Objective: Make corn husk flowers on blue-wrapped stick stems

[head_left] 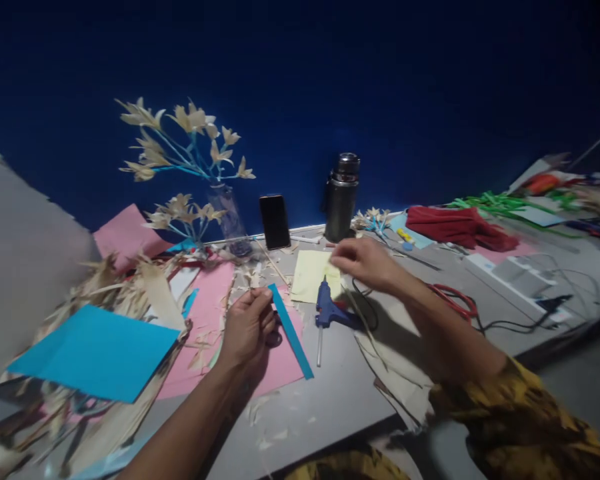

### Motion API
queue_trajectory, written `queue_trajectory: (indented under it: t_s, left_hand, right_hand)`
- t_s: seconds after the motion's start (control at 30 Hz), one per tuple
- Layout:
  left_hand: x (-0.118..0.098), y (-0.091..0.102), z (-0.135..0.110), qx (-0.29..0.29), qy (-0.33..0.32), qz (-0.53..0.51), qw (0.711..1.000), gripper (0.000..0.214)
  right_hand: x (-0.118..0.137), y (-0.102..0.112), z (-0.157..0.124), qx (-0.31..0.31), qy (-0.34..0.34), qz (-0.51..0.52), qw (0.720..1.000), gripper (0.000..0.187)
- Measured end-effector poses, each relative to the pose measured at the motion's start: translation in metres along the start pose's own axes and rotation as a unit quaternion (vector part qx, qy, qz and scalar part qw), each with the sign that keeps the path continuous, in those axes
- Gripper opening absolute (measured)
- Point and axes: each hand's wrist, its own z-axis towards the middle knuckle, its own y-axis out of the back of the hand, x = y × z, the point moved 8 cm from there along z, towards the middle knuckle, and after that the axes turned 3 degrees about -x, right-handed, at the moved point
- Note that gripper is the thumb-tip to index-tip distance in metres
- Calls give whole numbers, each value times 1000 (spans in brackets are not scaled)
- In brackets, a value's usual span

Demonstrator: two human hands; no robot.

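Observation:
My left hand (247, 325) is closed around the upper end of a long blue paper strip (291, 332), which slants down over a pink sheet (280, 363); something dark shows under the fingers that I cannot make out. My right hand (364, 262) reaches forward with fingers pinched at the right edge of a pale yellow paper (310, 273). A blue glue gun (329, 308) lies between the two hands, nozzle toward the yellow paper.
A vase of paper flowers (200, 160), a black phone (275, 221) and a dark flask (342, 197) stand along the blue wall. A blue sheet (95, 352) and dried husk scraps lie at left. Red cloth (455, 225), cables (510, 323) and green strips lie right.

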Motion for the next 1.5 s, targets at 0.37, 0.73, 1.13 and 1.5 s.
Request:
queue_trajectory:
  t_s: [0.37, 0.73, 1.13, 1.5]
  left_hand:
    - [5, -4, 2, 26, -8, 6, 1000, 27]
    - [1, -9, -2, 35, -7, -5, 999, 27]
    - [8, -9, 0, 51, 4, -4, 999, 28]
    - [10, -5, 0, 31, -2, 20, 999, 26]
  right_hand:
    - [-153, 80, -89, 55, -183, -366, 911, 25]
    - [-79, 11, -71, 75, -90, -218, 969, 19]
    - [-40, -25, -57, 120, -13, -223, 967, 17]
    - [-44, -65, -52, 172, 30, -336, 926, 26]
